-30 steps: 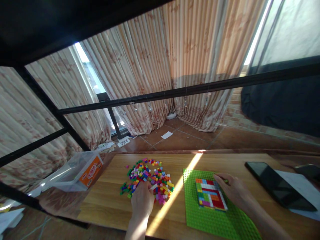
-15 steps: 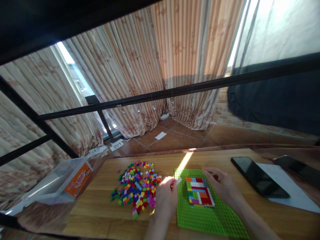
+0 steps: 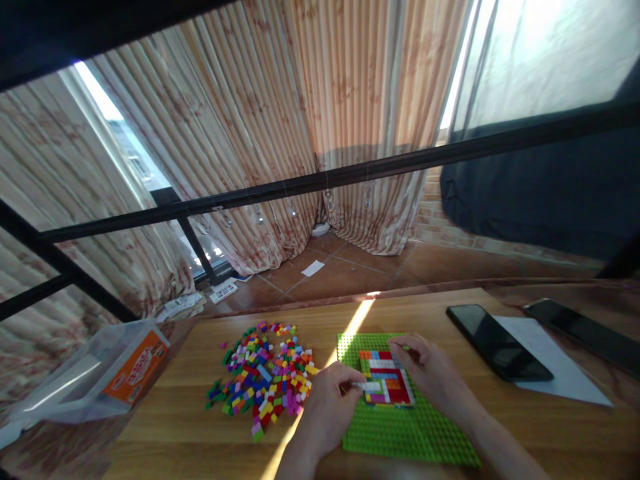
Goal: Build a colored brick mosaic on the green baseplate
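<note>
Left fingers (image 3: pixel 353 374) pinch a white brick (image 3: pixel 371 386); about right fingers (image 3: pixel 406 343) I cannot tell. I should keep the brick level.

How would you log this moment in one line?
Left hand: holds white brick; right hand: at far-right corner of brick panel; panel: on green baseplate; loose bricks: left of baseplate

The bare left grip (image 3: pixel 329 403) points its pinched fingertips (image 3: pixel 352 375) rightward, while the bare right grip (image 3: pixel 430 373) curls leftward, its bare forearm (image 3: pixel 503 440) slanting away to the lower right.
</note>
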Available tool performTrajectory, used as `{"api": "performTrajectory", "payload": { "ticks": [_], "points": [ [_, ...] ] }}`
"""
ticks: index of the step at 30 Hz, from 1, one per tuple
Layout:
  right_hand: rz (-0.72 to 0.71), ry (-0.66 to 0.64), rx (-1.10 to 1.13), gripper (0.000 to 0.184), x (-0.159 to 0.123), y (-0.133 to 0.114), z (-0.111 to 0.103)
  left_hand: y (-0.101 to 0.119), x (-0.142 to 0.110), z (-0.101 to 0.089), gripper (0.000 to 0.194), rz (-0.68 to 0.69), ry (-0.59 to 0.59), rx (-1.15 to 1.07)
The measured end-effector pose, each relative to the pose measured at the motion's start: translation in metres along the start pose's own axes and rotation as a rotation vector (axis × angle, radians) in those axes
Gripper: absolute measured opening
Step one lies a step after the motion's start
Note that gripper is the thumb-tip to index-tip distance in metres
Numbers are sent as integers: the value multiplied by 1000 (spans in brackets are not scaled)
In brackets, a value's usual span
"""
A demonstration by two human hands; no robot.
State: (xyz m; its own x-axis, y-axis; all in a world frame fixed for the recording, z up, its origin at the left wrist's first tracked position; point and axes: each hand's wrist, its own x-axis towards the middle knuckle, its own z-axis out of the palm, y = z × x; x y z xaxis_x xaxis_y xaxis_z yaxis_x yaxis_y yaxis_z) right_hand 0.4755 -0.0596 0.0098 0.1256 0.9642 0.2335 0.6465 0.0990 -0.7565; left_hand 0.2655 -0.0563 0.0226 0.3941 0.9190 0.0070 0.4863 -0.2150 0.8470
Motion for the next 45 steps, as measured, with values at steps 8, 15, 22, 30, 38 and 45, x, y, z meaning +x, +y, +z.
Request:
{"api": "performTrajectory", "payload": {
  "ticks": [8, 15, 22, 30, 38, 45],
  "points": [
    [-33, -78, 31, 33, -5, -1, 4, 4, 1, 1, 22, -24, 13, 13],
    [-116, -204, 88, 26, -11, -15, -6, 0, 0, 9, 27, 18, 19, -25],
    [-173, -374, 33, 10, -19, -22, -11, -1, -1, 12, 28, 21, -2, -15],
    [-211, -375, -68, 15, -21, -15, -2, -2, -2, 13, 29, 19, -3, -55],
    [-168, -372, -161, 16, -22, -22, -7, -5, -3, 6, 32, -30, -25, -101],
    [-150, -379, -212, 17, -23, -23, -7, -6, 0, 10, 25, -77, -10, -171]
  ]
}}
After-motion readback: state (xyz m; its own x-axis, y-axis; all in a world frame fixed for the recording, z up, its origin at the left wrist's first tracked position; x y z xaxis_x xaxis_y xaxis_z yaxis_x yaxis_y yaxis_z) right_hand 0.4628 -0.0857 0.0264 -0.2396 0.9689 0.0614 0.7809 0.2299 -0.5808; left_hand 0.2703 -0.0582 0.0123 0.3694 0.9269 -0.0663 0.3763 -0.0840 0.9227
